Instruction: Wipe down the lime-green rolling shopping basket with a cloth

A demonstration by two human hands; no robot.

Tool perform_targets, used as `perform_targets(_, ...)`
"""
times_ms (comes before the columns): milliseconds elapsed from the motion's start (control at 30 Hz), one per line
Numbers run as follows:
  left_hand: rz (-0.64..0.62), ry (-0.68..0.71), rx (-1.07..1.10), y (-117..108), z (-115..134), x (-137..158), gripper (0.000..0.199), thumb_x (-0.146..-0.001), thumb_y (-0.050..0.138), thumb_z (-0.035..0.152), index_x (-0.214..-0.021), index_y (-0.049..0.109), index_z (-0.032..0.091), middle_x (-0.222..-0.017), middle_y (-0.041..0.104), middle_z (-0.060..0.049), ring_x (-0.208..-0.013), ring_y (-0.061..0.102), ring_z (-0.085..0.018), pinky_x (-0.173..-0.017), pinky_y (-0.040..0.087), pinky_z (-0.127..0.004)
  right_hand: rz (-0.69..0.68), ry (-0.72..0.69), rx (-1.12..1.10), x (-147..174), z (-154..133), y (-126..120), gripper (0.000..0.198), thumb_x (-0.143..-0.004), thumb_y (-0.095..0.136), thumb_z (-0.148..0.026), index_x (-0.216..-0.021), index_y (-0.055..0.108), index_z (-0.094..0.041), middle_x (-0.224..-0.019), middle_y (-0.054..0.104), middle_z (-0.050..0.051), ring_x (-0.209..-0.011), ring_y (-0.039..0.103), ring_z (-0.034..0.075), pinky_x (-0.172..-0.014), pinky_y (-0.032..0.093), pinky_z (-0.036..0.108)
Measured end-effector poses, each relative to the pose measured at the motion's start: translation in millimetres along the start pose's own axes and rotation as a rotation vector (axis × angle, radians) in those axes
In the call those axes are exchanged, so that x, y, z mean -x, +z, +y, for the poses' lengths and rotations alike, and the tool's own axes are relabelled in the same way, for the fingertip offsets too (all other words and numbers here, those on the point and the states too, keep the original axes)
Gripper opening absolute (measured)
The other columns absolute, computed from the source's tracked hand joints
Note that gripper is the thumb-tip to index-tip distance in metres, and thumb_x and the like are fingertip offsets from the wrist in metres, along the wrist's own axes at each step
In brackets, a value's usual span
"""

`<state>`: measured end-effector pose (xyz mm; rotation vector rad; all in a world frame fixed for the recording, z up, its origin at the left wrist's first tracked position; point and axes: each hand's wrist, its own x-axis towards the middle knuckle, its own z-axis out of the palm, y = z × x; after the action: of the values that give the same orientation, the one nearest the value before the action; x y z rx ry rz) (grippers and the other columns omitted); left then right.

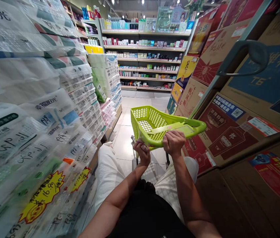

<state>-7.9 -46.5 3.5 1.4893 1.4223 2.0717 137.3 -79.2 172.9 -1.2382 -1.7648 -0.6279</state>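
Note:
In front of me stands a lime-green shopping cart (152, 136) with a slotted plastic basket, turned slightly to the left. My right hand (174, 142) is wrapped round the middle of its handle rail. At the cart's near left corner, my left hand (142, 151) has its fingers curled onto the rim. No goods show in the visible part of the basket. The right end of the handle (199, 127) sticks out toward the stacked boxes. Dark cart legs show below the basket; the wheels are largely hidden.
Packs of tissue paper (80, 99) are piled high along the left, some with yellow price tags (43, 196). Cardboard drink boxes (225, 127) rise on the right, with a grey handle (246, 59) jutting out. Shelves (145, 59) of small goods cross the tiled aisle's (127, 132) far end.

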Motion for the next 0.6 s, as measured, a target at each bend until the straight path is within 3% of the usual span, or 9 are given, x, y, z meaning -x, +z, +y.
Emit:
perform_targets(233,-0.117,0.014,-0.032,-5,-12,10,0.018,-0.093,0.057,0.038,-0.100,0.054,0.021,-0.114,0.047,-0.014,-0.121,0.045,-0.030,-0.115,0.037,-0.058,-0.012,0.006,0.022,-2,0,4,0.030,-0.091,0.049,-0.028,-0.064,0.060,-0.023,-0.068,0.070,0.004,-0.077,0.062,0.021,-0.086,0.038,0.037)
perform_targets(433,-0.006,-0.071,0.041,-5,-5,-12,0.021,-0.093,0.060,0.036,-0.106,0.049,0.023,-0.116,0.045,-0.011,-0.122,0.046,-0.028,-0.111,0.040,-0.052,-0.036,-0.071,-0.008,-2,18,3,0.032,-0.093,0.047,-0.031,-0.065,0.060,-0.023,-0.071,0.071,0.004,-0.081,0.062,0.021,-0.084,0.037,0.037)
perform_targets(600,-0.072,-0.075,0.149,2,5,-25,0.027,-0.096,0.062,0.044,-0.108,0.049,0.023,-0.120,0.045,-0.011,-0.123,0.047,-0.026,-0.112,0.039,-0.050,-0.176,-0.080,-0.008,-8,33,-11,0.032,-0.097,0.046,-0.027,-0.069,0.061,-0.023,-0.078,0.073,0.002,-0.089,0.063,0.020,-0.106,0.032,0.041)
